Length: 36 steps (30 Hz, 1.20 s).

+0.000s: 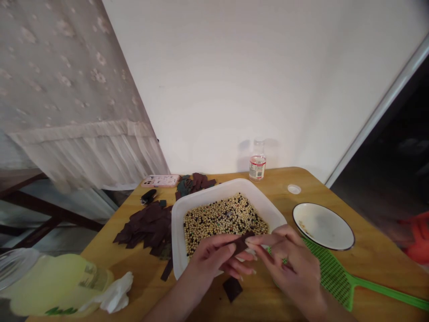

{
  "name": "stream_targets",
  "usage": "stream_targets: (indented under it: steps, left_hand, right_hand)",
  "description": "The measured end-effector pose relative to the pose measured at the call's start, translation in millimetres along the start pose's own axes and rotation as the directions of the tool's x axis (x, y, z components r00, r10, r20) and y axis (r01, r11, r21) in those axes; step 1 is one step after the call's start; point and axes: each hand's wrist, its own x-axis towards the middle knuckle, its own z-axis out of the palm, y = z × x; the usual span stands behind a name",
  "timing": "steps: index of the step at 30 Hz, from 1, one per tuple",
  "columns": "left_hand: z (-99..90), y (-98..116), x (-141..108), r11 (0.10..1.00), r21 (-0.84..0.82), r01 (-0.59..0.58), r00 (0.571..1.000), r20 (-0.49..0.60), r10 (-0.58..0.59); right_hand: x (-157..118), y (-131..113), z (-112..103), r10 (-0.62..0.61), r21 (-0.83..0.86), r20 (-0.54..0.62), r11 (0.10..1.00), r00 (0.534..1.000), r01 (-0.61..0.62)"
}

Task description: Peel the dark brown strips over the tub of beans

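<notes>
The left hand (217, 257) pinches a thin, flat, dark brown piece (240, 244) between thumb and fingers, while the right hand (291, 264) has its thumb and fingertip closed on the other end, so the piece spans the two hands over the near side of a white tub (179, 223). The tub is smooth and box-shaped with rounded corners, and it holds a grainy layer of small round beads (224, 214), mostly cream, mixed with black and a few coloured ones. Below the hands, a dark square (232, 289) lies flat on the wooden table (276, 190). Left of the tub spreads a loose heap of brown pieces (150, 223), thin and straight-edged, overlapping at all angles; a smaller pile (197, 183) of brown and dark green ones lies behind the tub's far left corner. Beyond the heap are a black key fob (148, 197) and a pink patterned phone (161, 180) near the table's left edge. At the near left, a big clear jar (60, 284) of yellowish stuff stands beside a crumpled white tissue (119, 293). A clear labelled bottle (257, 167) stands at the far edge by the wall, with a round white cap (294, 189) to its right. A white, dark-rimmed plate (323, 226) with small crumbs partly covers a green plastic mesh swatter (331, 268), its handle running out to the right. Bare wood shows between the tub and the plate, around the cap, and from the plate to the right edge.
</notes>
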Motion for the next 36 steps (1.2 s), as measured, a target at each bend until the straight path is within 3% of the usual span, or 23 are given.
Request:
stream_targets:
  steps: [5, 10, 14, 19, 26, 31, 36]
  left_hand:
    - [-1.8, -0.3, 1.4, 1.000, -0.007, 0.018, 0.998, -0.053, -0.018]
    - [-2.4, 1.3, 2.1, 0.999, -0.041, 0.027, 0.998, -0.059, -0.029]
    - [-0.1, 3.8, 0.6, 0.999, -0.042, 0.004, 0.998, -0.069, -0.007]
    - [2.1, 5.3, -0.7, 0.997, -0.069, 0.044, 0.996, -0.080, -0.049]
    - [-1.2, 2.1, -0.5, 0.999, -0.011, 0.035, 0.999, 0.024, -0.035]
    - [-0.5, 3.5, -0.3, 1.000, 0.014, 0.018, 0.999, 0.037, -0.018]
    - [0.0, 4.3, -0.5, 1.000, 0.004, 0.019, 0.998, 0.063, -0.019]
  right_hand:
    - [-9.3, 1.2, 0.6, -0.095, -0.015, 0.134, 0.995, 0.986, 0.098]
    - [-7.1, 4.2, -1.2, -0.162, -0.048, 0.059, 0.985, 0.985, 0.165]
    - [-7.8, 4.3, -2.9, -0.177, -0.026, 0.145, 0.983, 0.974, 0.182]
    - [-11.3, 4.2, -1.4, -0.158, -0.046, 0.095, 0.986, 0.983, 0.163]
    - [-7.4, 3.6, -3.4, -0.156, -0.047, 0.094, 0.986, 0.983, 0.161]
    - [-6.6, 1.1, -0.5, -0.186, -0.008, 0.104, 0.982, 0.977, 0.187]
    - [-3.8, 1.7, 2.1, -0.190, -0.026, 0.019, 0.981, 0.982, 0.190]
